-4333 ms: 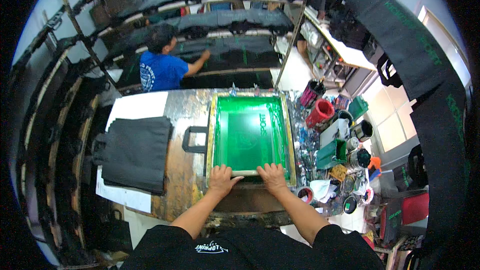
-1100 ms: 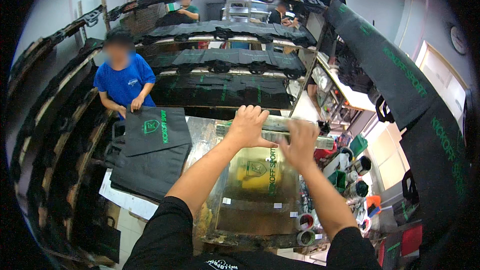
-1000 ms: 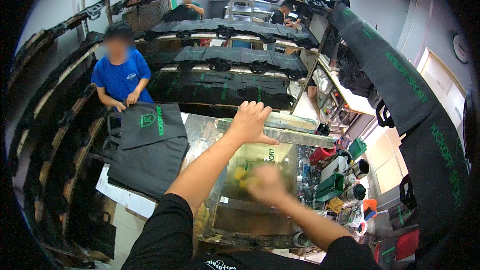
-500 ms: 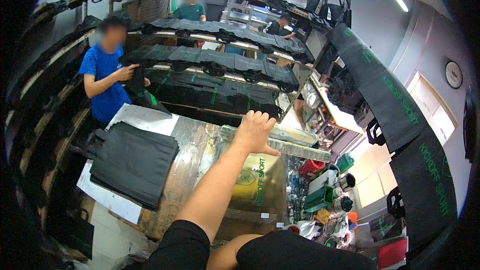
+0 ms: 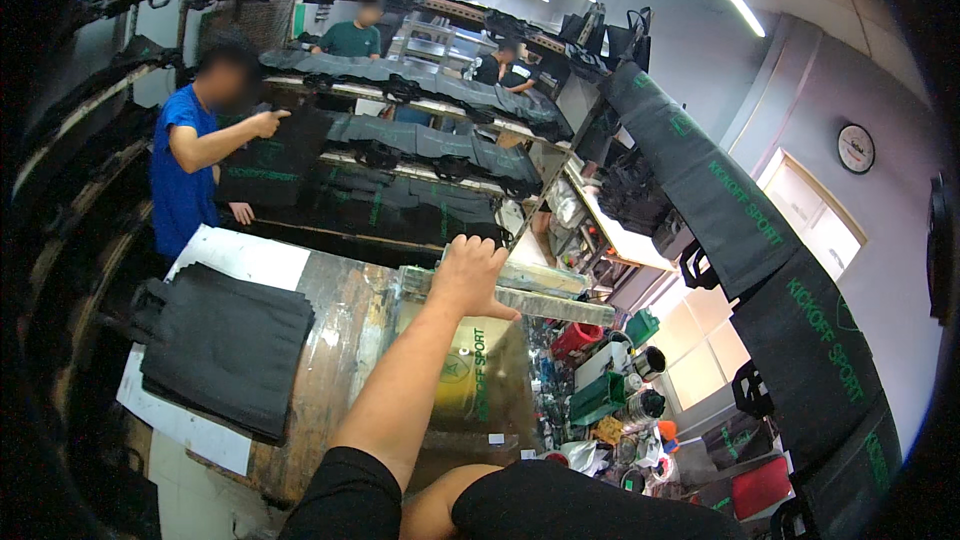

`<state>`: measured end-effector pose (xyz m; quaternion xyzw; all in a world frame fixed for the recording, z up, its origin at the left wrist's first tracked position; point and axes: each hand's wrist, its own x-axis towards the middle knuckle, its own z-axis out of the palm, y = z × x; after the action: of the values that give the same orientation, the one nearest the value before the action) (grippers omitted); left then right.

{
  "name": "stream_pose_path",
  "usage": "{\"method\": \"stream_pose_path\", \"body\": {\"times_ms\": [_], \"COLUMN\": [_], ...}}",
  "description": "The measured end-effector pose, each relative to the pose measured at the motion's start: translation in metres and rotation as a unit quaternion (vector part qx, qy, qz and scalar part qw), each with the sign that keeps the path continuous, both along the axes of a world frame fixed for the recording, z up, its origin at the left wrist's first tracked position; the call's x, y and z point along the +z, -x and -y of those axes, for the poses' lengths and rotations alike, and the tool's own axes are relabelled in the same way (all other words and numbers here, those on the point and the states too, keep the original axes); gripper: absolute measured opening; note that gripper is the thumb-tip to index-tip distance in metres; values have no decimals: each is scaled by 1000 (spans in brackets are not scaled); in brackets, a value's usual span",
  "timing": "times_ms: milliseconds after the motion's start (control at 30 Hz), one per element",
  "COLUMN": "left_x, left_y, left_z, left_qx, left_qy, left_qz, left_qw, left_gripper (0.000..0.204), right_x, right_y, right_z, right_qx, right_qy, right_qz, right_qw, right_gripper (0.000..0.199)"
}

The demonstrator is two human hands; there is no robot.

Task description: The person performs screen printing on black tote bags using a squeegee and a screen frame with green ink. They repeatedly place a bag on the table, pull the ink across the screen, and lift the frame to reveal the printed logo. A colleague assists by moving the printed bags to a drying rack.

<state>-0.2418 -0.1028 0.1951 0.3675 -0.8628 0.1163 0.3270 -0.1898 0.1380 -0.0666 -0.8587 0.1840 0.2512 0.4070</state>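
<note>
My left hand reaches over the far side of a screen-printing frame. Its fingers curl over the wooden bar, with the thumb along the near side. Below the hand lies the frame's see-through mesh, with green lettering and a yellow patch showing. My right forearm shows only briefly at the lower edge, behind the left arm; the right hand is hidden. Left of the frame, a stack of black fabric bags rests on white sheets on the worn wooden table.
A person in blue stands beyond the table, holding a black bag. Racks hung with printed bags stand behind. Tubs and tins, including a green container, crowd the right side. Large printed bags hang there.
The view has swung to the right, so everything sits further left. The person in blue now holds a black bag spread out against the rack. My left hand keeps its grip on the frame.
</note>
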Motion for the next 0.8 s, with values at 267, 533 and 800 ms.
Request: {"method": "stream_pose_path", "body": {"times_ms": [267, 533, 800], "left_x": [-5, -5, -5], "left_y": [-4, -3, -3], "left_z": [4, 2, 2], "left_qx": [-2, -1, -3], "left_qy": [1, 0, -1], "left_qz": [9, 8, 6], "left_qw": [1000, 1000, 1000], "left_gripper": [97, 95, 93], "right_x": [-4, -8, -10], "right_y": [-6, -7, -8], "right_z": [-2, -2, -1], "right_qx": [0, -1, -1], "right_qy": [-2, -6, -8], "right_qz": [-13, -16, -15], "right_qw": [1000, 1000, 1000], "right_gripper": [50, 52, 54]}}
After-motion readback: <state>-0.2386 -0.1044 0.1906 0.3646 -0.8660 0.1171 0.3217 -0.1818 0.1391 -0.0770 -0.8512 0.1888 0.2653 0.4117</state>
